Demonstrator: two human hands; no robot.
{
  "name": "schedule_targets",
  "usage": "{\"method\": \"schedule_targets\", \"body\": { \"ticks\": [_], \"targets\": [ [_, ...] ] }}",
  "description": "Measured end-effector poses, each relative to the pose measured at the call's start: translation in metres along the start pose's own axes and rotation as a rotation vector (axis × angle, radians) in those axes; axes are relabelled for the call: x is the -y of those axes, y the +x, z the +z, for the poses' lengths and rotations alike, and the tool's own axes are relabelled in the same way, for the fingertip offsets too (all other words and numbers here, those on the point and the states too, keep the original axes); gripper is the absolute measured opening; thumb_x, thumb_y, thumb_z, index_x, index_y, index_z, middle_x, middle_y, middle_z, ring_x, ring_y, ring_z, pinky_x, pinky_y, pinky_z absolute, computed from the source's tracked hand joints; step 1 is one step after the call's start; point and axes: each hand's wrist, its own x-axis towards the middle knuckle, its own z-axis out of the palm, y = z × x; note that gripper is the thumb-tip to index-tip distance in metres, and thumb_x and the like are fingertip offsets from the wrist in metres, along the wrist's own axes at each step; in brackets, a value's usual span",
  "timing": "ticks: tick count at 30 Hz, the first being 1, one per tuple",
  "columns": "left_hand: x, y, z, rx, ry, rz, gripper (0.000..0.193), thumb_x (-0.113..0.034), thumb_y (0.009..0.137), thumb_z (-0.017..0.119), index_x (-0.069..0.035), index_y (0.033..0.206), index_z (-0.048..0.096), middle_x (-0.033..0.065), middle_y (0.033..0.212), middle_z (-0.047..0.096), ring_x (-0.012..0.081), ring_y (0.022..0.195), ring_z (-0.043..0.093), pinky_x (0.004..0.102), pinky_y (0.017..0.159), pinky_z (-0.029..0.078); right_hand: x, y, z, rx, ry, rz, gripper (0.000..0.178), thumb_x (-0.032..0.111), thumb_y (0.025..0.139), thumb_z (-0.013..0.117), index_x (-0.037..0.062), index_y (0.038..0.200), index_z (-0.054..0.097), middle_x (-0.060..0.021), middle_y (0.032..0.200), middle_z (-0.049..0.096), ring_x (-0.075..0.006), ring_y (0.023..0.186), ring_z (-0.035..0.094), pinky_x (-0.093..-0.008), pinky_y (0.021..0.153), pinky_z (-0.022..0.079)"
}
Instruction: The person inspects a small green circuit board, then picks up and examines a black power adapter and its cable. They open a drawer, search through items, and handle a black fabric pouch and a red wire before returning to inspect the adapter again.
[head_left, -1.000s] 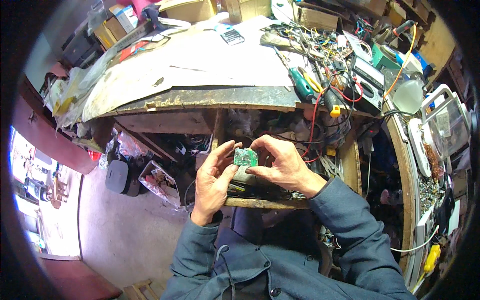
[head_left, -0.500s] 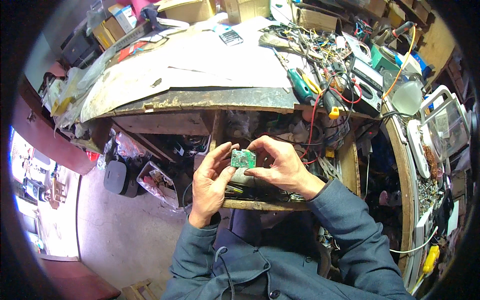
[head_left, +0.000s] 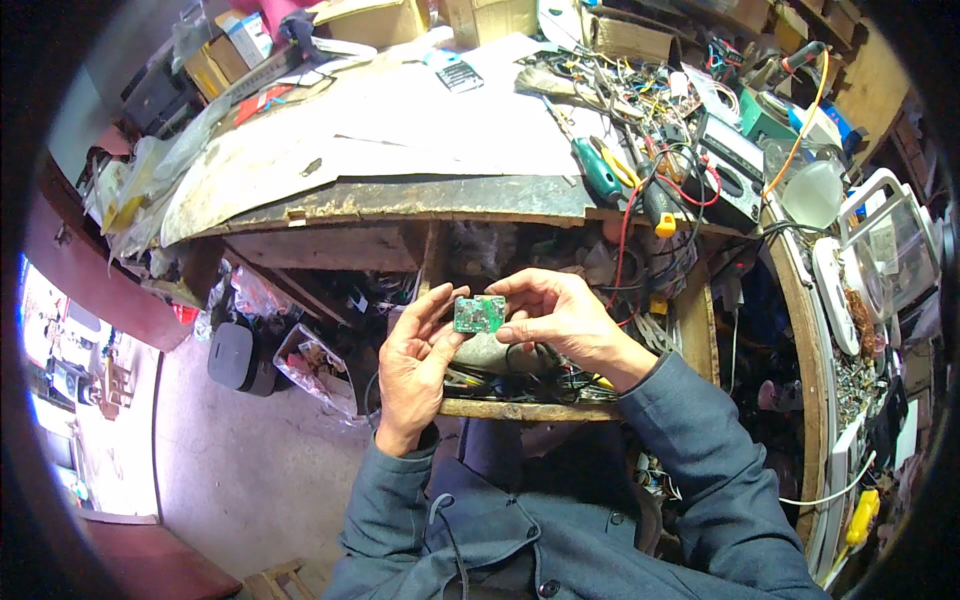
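A small green circuit board is held up between my two hands, its face with tiny parts turned toward me. My left hand pinches its left edge between thumb and fingers. At the right edge, my right hand grips it with thumb and index finger. Below the board is an open drawer under the workbench, holding dark cables and other bits, partly hidden by my hands.
White sheets cover much of the workbench. At its right lie a green-handled screwdriver, tangled wires and a meter with red and black leads. A box of scraps and a dark rounded case stand on the floor at left.
The circuit board has shifted slightly left and tilted, so more of its face shows. My right thumb has risen a little along its edge, and more of the drawer is visible.
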Motion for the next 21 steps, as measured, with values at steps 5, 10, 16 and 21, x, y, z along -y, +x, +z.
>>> {"method": "schedule_targets", "body": {
  "ticks": [5,10,16,21],
  "targets": [
    [-0.0003,-0.0002,-0.0006,0.013,-0.033,-0.017,0.049,0.009,0.096,0.057,0.004,0.143,0.046,0.0215,0.140,0.056,0.0267,0.128,0.058,0.0366,0.105,0.051,-0.0004,0.0002,-0.0019,0.014,-0.020,0.024,0.043,0.004,0.084,0.080,0.0003,0.124,0.065,-0.0034,0.099,0.072,-0.0048,0.078,0.063,-0.0192,0.061,0.050],
    [-0.0005,-0.0003,-0.0010,0.009,-0.023,-0.030,0.050,0.009,0.095,0.057,0.004,0.143,0.046,0.0216,0.141,0.056,0.0269,0.127,0.058,0.0373,0.104,0.053,0.0014,-0.0007,-0.0013,0.019,-0.048,0.040,0.039,0.005,0.086,0.078,0.0010,0.123,0.065,-0.0033,0.100,0.072,-0.0034,0.076,0.062,-0.0180,0.058,0.047],
    [0.0009,-0.0003,-0.0016,0.024,-0.027,-0.016,0.049,0.006,0.096,0.059,0.004,0.144,0.045,0.0217,0.141,0.056,0.0269,0.126,0.059,0.0376,0.103,0.054,-0.0005,-0.0004,-0.0017,0.021,-0.062,0.024,0.038,0.005,0.087,0.077,0.0008,0.122,0.066,-0.0031,0.099,0.072,-0.0027,0.074,0.061,-0.0173,0.057,0.046],
    [0.0001,-0.0003,-0.0008,0.028,-0.030,-0.010,0.049,0.005,0.097,0.059,0.004,0.144,0.045,0.0220,0.141,0.055,0.0271,0.126,0.060,0.0375,0.102,0.054,-0.0018,0.0001,-0.0022,0.023,-0.037,0.012,0.040,0.014,0.083,0.083,0.0019,0.118,0.067,-0.0007,0.094,0.070,-0.0044,0.073,0.060,-0.0193,0.057,0.047]
  ]
}}
